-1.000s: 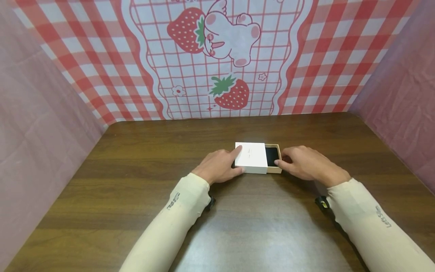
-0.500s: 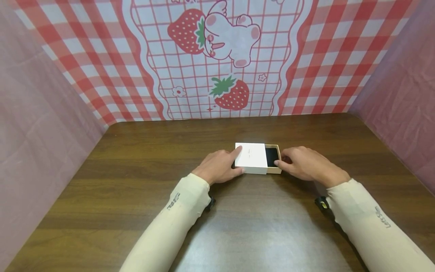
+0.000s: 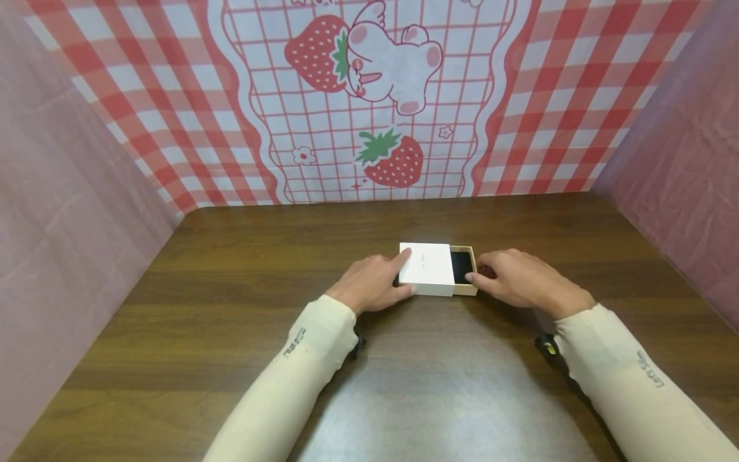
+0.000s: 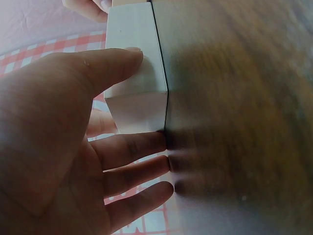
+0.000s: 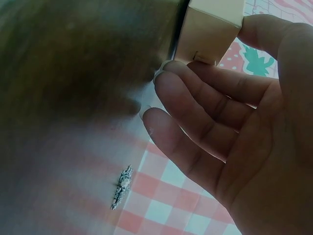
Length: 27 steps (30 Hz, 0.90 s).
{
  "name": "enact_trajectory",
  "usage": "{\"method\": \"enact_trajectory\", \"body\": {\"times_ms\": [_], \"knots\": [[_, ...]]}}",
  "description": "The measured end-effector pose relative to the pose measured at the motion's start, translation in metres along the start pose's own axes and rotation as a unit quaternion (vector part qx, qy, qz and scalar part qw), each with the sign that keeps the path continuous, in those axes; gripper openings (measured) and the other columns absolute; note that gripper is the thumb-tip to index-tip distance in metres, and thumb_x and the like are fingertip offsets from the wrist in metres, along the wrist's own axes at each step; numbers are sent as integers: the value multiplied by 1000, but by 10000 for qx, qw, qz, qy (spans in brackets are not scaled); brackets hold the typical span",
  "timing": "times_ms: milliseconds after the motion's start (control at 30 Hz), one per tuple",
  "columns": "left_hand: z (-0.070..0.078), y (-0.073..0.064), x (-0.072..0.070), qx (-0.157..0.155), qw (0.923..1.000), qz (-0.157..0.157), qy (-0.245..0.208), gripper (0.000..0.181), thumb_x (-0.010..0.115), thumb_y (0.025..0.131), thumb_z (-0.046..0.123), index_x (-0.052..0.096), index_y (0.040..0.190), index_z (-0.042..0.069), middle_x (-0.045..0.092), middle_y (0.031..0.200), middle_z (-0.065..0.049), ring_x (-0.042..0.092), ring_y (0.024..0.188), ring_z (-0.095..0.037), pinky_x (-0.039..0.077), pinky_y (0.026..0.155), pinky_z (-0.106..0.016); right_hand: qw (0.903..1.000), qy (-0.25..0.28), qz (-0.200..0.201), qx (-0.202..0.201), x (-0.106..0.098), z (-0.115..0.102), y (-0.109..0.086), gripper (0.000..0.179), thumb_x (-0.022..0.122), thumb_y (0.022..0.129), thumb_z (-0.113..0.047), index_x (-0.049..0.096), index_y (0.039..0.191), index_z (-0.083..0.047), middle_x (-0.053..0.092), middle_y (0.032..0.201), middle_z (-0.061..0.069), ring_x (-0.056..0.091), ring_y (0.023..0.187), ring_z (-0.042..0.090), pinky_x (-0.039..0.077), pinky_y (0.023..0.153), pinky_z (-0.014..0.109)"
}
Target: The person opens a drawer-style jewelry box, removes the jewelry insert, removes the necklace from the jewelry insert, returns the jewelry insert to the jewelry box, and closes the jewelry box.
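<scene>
A small drawer-style gift box lies on the table, its white sleeve (image 3: pixel 427 269) on the left and its tan inner tray (image 3: pixel 466 290) partly out on the right. A black pad (image 3: pixel 462 263) shows inside the tray. My left hand (image 3: pixel 369 282) grips the sleeve's left end, index finger on top and thumb (image 4: pixel 122 61) along the near side. At the tray's outer end, my right hand (image 3: pixel 516 277) holds it with the thumb at the rim and fingers against the end wall (image 5: pixel 208 36). The sleeve hides the rest of the tray.
A sparkly silver piece (image 5: pixel 122 187) lies on the table beyond the right fingers, hidden in the head view. The brown wooden table (image 3: pixel 231 269) meets a red-checked cloth (image 3: pixel 392 96) at the back. Pink cloths (image 3: pixel 75 224) hang at both sides.
The tray sits very slightly farther into the sleeve than a second ago. Both hands keep nearly the same place and hold.
</scene>
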<state>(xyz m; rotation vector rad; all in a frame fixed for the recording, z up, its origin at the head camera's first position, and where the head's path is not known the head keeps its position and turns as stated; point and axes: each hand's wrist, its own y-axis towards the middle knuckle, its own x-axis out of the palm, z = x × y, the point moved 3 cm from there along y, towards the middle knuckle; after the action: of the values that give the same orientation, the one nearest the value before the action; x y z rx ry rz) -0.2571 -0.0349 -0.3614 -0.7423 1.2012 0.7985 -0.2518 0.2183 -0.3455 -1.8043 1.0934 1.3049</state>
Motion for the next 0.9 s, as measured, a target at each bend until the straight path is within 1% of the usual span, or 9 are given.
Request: {"method": "enact_trajectory", "body": {"times_ms": [400,633,900], "knots": [[-1,0,0,58,10000,49,8,76,55,100,50,24,161,18,62,134,-11,60,116,-20,46,98,-40,9999,-91,23,-61,0,-1,0,28,64,97,-37,69,97,-9,61,81,-3,53,72,15,47,67,38],[-1,0,1,23,10000,34,-32,76,55,100,50,23,161,18,61,134,-10,60,116,-20,46,98,-40,9999,-101,53,-103,0,-1,0,30,64,97,-37,71,101,-9,64,84,-3,55,74,15,50,70,40],[-1,1,1,46,10000,37,-11,77,56,100,50,24,161,18,62,134,-10,60,115,-20,46,98,-40,10000,-64,31,-53,0,-1,0,33,65,97,-39,71,104,-7,64,86,-1,55,75,16,51,71,41]]}}
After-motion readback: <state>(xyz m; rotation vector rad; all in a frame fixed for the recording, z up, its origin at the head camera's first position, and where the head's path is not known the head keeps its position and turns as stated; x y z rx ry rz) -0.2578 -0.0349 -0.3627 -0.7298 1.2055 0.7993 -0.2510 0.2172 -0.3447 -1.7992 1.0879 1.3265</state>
